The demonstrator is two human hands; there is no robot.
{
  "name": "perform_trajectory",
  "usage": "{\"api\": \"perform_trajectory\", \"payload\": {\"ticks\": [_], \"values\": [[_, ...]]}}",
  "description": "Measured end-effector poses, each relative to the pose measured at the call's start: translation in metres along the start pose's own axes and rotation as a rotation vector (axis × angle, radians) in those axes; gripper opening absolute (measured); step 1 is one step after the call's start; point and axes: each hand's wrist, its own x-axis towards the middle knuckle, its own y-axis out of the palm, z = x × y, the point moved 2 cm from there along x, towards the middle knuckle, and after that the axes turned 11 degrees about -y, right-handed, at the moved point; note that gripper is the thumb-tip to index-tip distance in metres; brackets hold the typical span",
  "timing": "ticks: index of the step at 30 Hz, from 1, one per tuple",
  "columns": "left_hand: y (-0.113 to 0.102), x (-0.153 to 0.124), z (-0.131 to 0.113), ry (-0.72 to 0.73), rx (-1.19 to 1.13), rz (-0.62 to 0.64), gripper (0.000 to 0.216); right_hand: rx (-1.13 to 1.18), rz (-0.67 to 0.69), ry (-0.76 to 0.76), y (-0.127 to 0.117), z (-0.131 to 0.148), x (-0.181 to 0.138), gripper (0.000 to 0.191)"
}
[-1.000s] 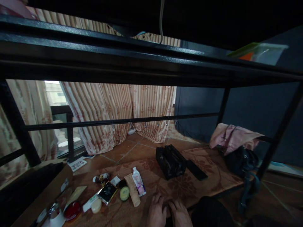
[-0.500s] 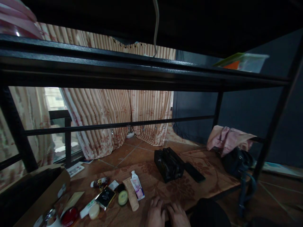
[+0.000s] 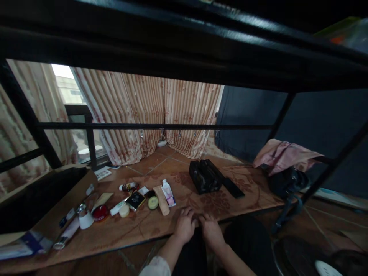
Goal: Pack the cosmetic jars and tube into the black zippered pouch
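My left hand (image 3: 184, 224) rests on the front edge of the low patterned surface (image 3: 215, 207), fingers laid over it and holding nothing. Close beside it my right hand (image 3: 211, 230) lies on the same edge, its fingers also apart. Just beyond my left hand are a beige tube (image 3: 162, 201) and a white-and-pink tube (image 3: 168, 193). Farther back, ahead of my right hand, stands a shiny black bag (image 3: 204, 176), with a dark phone-like slab (image 3: 232, 187) against its right side. A round yellow-green jar (image 3: 153, 202) sits left of the tubes.
Several small cosmetics, a black square packet (image 3: 135, 200) and a red round container (image 3: 100, 212) lie to the left, near an open cardboard box (image 3: 67, 199). A dark metal shelf (image 3: 172, 57) hangs overhead. Pink cloth (image 3: 284, 153) drapes over a rail at right.
My view has tipped downward, so the surface and my forearms show more and the upper shelf less. Both hands remain at the edge, and the objects lie as before.
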Motion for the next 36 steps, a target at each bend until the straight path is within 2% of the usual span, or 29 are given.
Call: {"api": "perform_trajectory", "payload": {"ticks": [5, 12, 23, 25, 29, 30, 32, 36], "values": [[0.002, -0.005, 0.011, -0.014, -0.032, -0.005, 0.041, 0.010, 0.061, -0.013, -0.007, -0.001, 0.003, 0.040], [-0.008, -0.014, 0.021, -0.009, -0.054, -0.017, 0.038, 0.049, 0.076, 0.008, -0.010, -0.007, 0.011, 0.036], [-0.022, -0.016, 0.025, -0.050, -0.098, -0.030, 0.032, 0.193, 0.073, 0.114, 0.000, -0.018, 0.037, 0.023], [-0.032, -0.022, 0.028, -0.062, -0.136, -0.122, 0.031, 0.254, 0.064, 0.115, 0.004, -0.019, 0.044, 0.022], [-0.072, -0.027, 0.048, -0.170, -0.141, -0.501, 0.036, 0.406, 0.005, 0.099, 0.015, -0.015, 0.060, 0.025], [-0.082, -0.024, 0.055, -0.203, -0.117, -0.560, 0.039, 0.446, -0.019, 0.096, 0.018, -0.013, 0.064, 0.026], [-0.098, -0.014, 0.069, -0.260, -0.086, -0.604, 0.046, 0.524, -0.070, 0.092, 0.021, -0.007, 0.075, 0.029], [-0.108, 0.012, 0.094, -0.362, -0.157, -0.549, 0.054, 0.650, -0.136, 0.083, 0.026, 0.009, 0.100, 0.040]]}}
